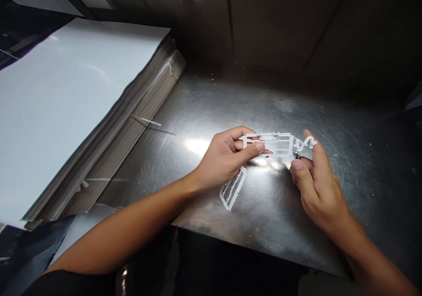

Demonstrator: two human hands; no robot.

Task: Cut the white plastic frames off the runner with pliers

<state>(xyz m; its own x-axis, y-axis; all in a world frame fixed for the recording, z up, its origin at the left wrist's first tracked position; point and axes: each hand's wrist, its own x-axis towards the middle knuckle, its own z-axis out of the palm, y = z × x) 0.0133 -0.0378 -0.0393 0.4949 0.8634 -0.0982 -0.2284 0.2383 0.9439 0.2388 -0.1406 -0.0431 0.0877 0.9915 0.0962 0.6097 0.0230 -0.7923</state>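
Head: frame point(267, 136), stack point(84, 107) leftward, perhaps paper

With both bare forearms point(132, 228) angled inward, we hold our left hand point(227, 153) in a pinch and our right hand point(318, 188) curled, index finger point(319, 155) extended.

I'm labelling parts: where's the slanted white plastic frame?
The frame is right of centre in the head view, below the left hand, over the grey metal table.

Stack point(82, 98) left — frame point(267, 136) over table point(280, 109)
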